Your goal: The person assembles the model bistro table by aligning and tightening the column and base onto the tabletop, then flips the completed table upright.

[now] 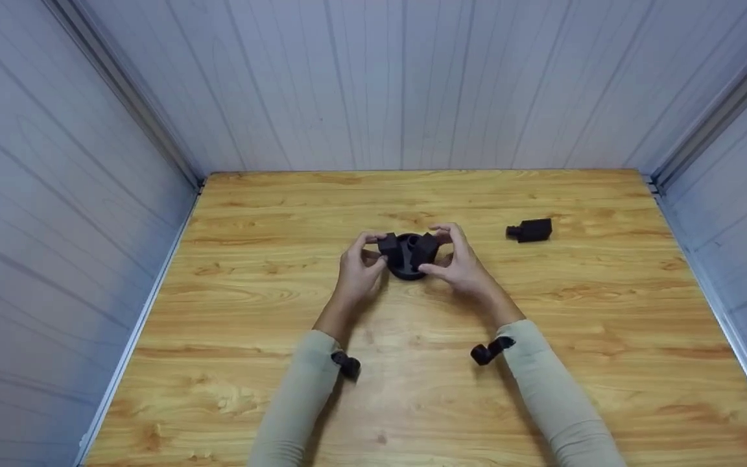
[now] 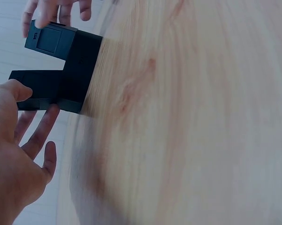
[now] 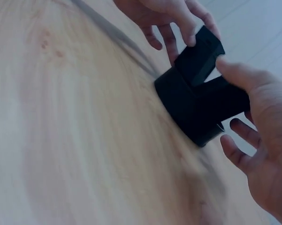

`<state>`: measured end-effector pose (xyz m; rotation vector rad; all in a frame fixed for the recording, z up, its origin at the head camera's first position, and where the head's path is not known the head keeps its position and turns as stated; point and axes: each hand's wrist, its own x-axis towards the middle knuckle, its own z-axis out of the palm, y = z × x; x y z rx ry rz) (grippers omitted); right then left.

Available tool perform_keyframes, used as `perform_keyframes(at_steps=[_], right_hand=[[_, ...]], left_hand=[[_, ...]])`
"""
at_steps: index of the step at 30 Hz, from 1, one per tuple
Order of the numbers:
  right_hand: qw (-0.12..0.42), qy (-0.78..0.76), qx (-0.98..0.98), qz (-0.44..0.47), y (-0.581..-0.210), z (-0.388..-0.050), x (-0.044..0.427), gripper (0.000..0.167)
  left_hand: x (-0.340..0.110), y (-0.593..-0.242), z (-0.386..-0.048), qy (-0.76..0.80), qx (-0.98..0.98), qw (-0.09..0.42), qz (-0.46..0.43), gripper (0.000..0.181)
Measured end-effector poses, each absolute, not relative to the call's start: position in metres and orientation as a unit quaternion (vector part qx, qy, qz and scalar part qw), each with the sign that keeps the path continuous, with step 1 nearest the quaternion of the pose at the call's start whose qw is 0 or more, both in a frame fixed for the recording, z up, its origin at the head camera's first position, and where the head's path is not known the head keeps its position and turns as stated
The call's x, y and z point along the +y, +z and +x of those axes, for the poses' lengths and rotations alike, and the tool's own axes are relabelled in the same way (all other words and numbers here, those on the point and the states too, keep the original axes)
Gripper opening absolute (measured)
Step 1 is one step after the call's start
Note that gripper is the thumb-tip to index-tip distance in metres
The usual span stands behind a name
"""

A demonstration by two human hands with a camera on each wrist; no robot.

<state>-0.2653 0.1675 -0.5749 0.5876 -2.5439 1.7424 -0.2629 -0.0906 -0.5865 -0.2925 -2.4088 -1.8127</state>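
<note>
The half-closed left hand (image 1: 358, 269) pinches one block (image 1: 389, 249) and the half-closed right hand (image 1: 465, 265) another block (image 1: 425, 250), both on a round base (image 1: 406, 274).

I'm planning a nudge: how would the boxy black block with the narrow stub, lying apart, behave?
The boxy black block seems rigid, given its crisp edges. Its flat sides suggest sliding rather than rolling, perhaps swivelling because one end narrows.

a round black base (image 1: 406, 264) lies flat on the desk (image 1: 237, 318), a small ring-shaped socket (image 1: 413, 240) showing towards its far side. a left block (image 1: 388, 248) and a right block (image 1: 426, 250), both black and boxy, rise from it with a gap between them; how deeply they sit is hidden.
</note>
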Motion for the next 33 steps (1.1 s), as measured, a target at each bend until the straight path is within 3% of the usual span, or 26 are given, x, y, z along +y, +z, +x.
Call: perform_keyframes(at_steps=[11,33], right_hand=[[-0.076,0.554,-0.796,0.234,-0.565,-0.272,0.180,0.055],[-0.021,0.512,-0.836,0.195,-0.567,-0.265,0.170,0.047]], left_hand=[[-0.090,-0.586,-0.263,-0.603,-0.790,0.054,-0.096,0.038],[-0.088,-0.587,-0.263,-0.605,-0.789,0.055,-0.096,0.039]])
